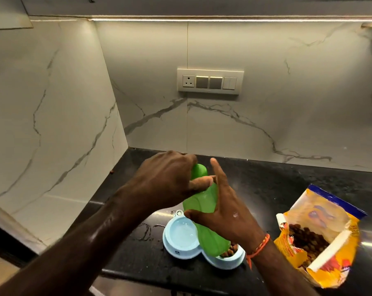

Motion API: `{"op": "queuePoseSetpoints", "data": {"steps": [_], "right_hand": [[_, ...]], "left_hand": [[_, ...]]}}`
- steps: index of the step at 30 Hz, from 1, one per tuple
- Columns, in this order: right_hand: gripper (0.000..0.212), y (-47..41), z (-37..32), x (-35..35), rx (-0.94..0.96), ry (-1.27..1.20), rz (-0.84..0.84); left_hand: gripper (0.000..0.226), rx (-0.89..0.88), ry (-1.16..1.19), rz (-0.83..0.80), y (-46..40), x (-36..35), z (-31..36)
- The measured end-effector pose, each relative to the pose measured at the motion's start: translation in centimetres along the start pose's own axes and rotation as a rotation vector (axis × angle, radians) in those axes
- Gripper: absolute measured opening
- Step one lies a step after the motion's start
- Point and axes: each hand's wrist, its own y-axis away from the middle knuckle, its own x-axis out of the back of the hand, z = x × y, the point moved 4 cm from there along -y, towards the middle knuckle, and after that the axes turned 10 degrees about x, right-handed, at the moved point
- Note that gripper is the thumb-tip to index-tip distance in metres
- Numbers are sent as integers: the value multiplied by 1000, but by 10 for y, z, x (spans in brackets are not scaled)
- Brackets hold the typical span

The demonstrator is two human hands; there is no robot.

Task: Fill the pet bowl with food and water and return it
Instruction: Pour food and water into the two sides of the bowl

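Pet bowl (181,251), pale blue, twin-compartment, sat on the black counter (287,189) near its front edge, centre-left of view. Left compartment held clear water; right compartment held kibble, mostly hidden behind the bottle. Small wet splashes lay on the counter just left of the bowl.

Green bottle (206,210) was held tilted above the bowl, base low over the kibble side, cap end pointing far. Left hand (170,180) was clenched around the cap/neck end, fingers curled on it. Right hand (225,212) gripped the bottle body w/ thumb and lower fingers, index finger raised straight and off the plastic. Whether the cap was going on or off: cannot tell.

Open kibble bag (321,236), yellow w/ blue top, lay on the counter to the right, well apart from the bowl, mouth open and kibble showing.

Assessment: both fills appeared done; capping and return of bowl outstanding. Bowl judged light, rigid plastic, but water side would slosh and the rim may be wet, i.e. slippery. Recommend two-hand hold at opposite outer rims, kept level, slow carry. One-hand lift by one end would prob. tip water into the food.
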Motion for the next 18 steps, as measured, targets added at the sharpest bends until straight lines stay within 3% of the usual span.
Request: {"op": "queuePoseSetpoints", "data": {"steps": [2,5,7,10,11,12,14,16,18], "right_hand": [[142,2,1,0,-3,-13,-1],[138,5,-4,1,35,-44,18],[139,6,-6,3,38,-66,38],[145,6,-5,2,15,-53,51],[145,5,-5,1,24,-41,41],[145,6,-5,0,39,-22,30],[146,7,-2,0,34,-1,18],[146,11,3,1,19,-36,32],[146,13,8,2,0,-49,47]], "left_hand": [[46,-139,101,-195,2,-3,5],[59,-327,183,-367,11,0,11],[57,-276,196,-302,11,-1,12],[87,-27,-33,24,6,2,11],[85,3,-74,88,5,4,10],[71,-19,-69,83,3,4,10],[40,-194,55,-107,3,1,12],[59,-359,146,-283,11,4,14],[71,-321,217,-262,13,5,12]]}}
